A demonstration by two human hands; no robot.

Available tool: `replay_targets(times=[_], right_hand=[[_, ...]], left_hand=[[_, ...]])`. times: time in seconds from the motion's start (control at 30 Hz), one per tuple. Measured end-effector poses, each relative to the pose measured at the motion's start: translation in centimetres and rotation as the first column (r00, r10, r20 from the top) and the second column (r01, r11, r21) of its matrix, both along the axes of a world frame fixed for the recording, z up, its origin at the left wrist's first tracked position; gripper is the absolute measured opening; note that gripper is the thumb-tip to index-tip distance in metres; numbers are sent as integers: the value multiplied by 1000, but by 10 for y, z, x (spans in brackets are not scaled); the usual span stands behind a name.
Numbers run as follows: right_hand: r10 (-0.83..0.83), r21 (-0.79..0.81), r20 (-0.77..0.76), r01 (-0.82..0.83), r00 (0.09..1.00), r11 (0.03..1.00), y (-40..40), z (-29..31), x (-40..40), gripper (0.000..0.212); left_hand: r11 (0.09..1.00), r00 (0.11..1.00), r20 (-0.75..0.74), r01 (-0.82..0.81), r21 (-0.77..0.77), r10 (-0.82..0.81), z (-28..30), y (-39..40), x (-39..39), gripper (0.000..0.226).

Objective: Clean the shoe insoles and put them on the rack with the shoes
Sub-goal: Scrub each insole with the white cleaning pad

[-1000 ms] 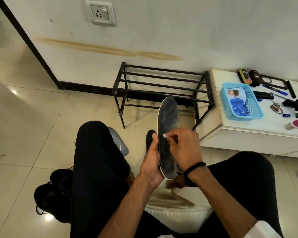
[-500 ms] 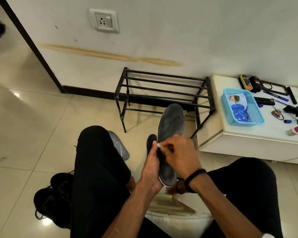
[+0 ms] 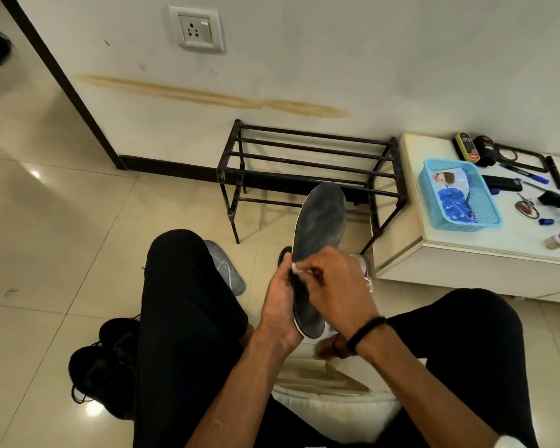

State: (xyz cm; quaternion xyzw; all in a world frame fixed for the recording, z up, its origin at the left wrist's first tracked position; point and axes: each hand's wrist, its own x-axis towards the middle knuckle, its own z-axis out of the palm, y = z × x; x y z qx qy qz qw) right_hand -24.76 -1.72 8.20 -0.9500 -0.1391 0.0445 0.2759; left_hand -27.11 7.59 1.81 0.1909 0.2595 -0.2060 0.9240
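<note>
A dark grey insole (image 3: 320, 221) stands nearly upright between my knees, toe end up. My left hand (image 3: 280, 305) grips its lower half from the left edge. My right hand (image 3: 337, 292) pinches a small white wipe (image 3: 295, 270) against the insole's left edge. A second grey insole (image 3: 225, 268) lies on the floor beside my left knee. Black shoes (image 3: 107, 360) sit on the floor at lower left. The black metal rack (image 3: 307, 166) stands bare against the wall beyond the insole.
A low white table (image 3: 485, 253) at the right carries a blue basket (image 3: 459, 195), pens and small tools. A white cushion (image 3: 333, 412) lies between my legs. Glossy tiles spread to the left; a black door frame (image 3: 62, 79) runs up the wall.
The insole and both hands have shifted slightly in view as my head moved. My right hand's wipe has slid a little along the insole's left edge.
</note>
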Motion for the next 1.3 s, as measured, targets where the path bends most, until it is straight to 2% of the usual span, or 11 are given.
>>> replay_targets(times=[0.1, 0.23, 0.33, 0.47, 0.57, 0.73, 0.8, 1.03, 1.2, 1.3], right_hand=[[74, 66, -10, -73, 997, 995, 0, 0, -32, 16], [111, 75, -59, -106, 992, 991, -16, 9, -61, 19], [70, 62, -55, -67, 996, 996, -17, 15, -68, 16], [-33, 51, 22, 32, 999, 998, 2, 12, -38, 14], [-107, 82, 5, 107, 994, 991, 18, 13, -29, 12], [30, 112, -150, -13, 988, 994, 2, 25, -60, 10], [47, 86, -144, -35, 989, 996, -3, 25, -72, 12], [-83, 119, -55, 89, 995, 989, 10, 13, -52, 16], [-94, 149, -25, 97, 995, 984, 1, 10, -63, 16], [-172, 55, 9, 172, 985, 984, -15, 4, -48, 17]], left_hand=[[1000, 999, 42, 16, 4, -16, 5, 9, 2, 66], [998, 997, 64, 40, -46, -37, 14, 10, 2, 67], [989, 998, 46, 41, -142, -34, 15, 4, 2, 69], [978, 998, 64, 34, -205, -22, 18, -3, -2, 69], [965, 997, 83, 22, -261, 0, 14, -1, -6, 65], [986, 994, 98, -28, -165, 45, 12, 12, 0, 65], [985, 992, 94, -72, -154, 87, 10, 9, 3, 67], [976, 991, 133, 17, -219, 13, 3, 6, 0, 70], [984, 993, 115, -9, -180, 30, 10, 3, 5, 74], [991, 992, 107, -53, -119, 66, 10, 2, 5, 71]])
